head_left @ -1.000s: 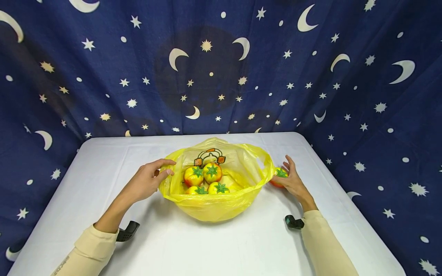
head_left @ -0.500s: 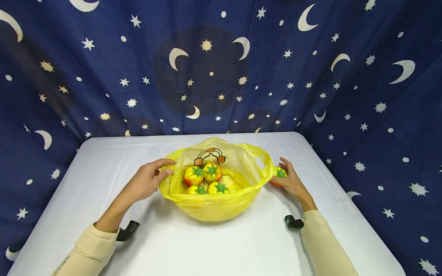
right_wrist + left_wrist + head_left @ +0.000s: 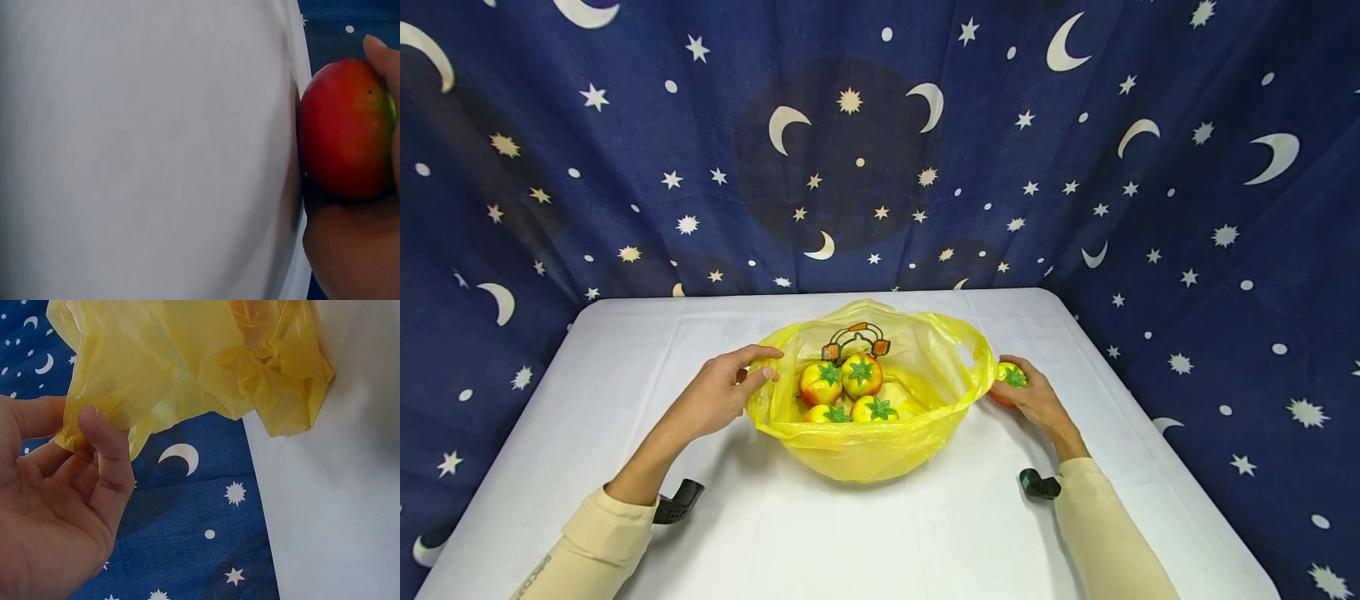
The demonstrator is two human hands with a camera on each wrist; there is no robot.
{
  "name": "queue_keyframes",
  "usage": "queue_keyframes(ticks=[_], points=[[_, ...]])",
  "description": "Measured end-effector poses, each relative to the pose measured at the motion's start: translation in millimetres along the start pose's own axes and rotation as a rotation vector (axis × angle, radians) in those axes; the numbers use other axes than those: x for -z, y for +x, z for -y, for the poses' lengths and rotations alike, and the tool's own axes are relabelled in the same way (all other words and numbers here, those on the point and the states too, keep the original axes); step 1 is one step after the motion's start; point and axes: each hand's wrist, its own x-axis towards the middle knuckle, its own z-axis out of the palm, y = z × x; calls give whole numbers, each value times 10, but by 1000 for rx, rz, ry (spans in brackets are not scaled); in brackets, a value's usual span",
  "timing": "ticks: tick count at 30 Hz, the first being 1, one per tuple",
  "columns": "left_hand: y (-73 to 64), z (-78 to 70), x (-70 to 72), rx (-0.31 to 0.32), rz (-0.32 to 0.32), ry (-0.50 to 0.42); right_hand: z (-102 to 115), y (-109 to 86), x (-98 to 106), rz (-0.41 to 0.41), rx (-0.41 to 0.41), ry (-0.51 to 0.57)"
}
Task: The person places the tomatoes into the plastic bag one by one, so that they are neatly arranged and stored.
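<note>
A yellow plastic bag [image 3: 865, 454] stands with its mouth spread wide on the table. Inside it lie several toy tomatoes [image 3: 861, 376], yellow and red with green leafy tops. My left hand [image 3: 711, 396] holds the bag's left rim; in the left wrist view the bag's edge [image 3: 162, 369] passes between thumb and fingers. Just right of the bag, my right hand [image 3: 1037, 404] grips another toy tomato [image 3: 1014, 377]. Its red underside [image 3: 347, 134] shows in the right wrist view, close beside the white cloth, with thumb and fingers round it.
A white cloth covers the table [image 3: 850, 542]. Behind and beside it hangs a dark blue curtain [image 3: 880, 192] with moons and stars. Black wrist devices [image 3: 679, 502] sit at both sleeves.
My right hand's raised fingers have come down and curled round the toy tomato beside the bag. The left hand and the bag have stayed in place.
</note>
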Motion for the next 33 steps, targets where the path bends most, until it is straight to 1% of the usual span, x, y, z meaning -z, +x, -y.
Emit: queue_keyframes(ticks=[5, 11, 20, 24, 29, 33], points=[[-4, -9, -1, -1, 0, -1, -11, -11, 9, -17, -30, 28], [-9, -18, -3, -3, 3, -1, 5, -11, 36, -33, -20, 39], [-10, -24, 2, -16, 1, 2, 175, 10, 110, -63, 6, 30], [-8, -22, -1, -13, -1, 5, 342, 6, 164, -92, 38, 36], [-2, -13, -10, -20, -5, 10, 730, -85, 230, -134, 90, 33], [2, -11, -17, -23, -7, 13, 999, -144, 279, -151, 108, 28]])
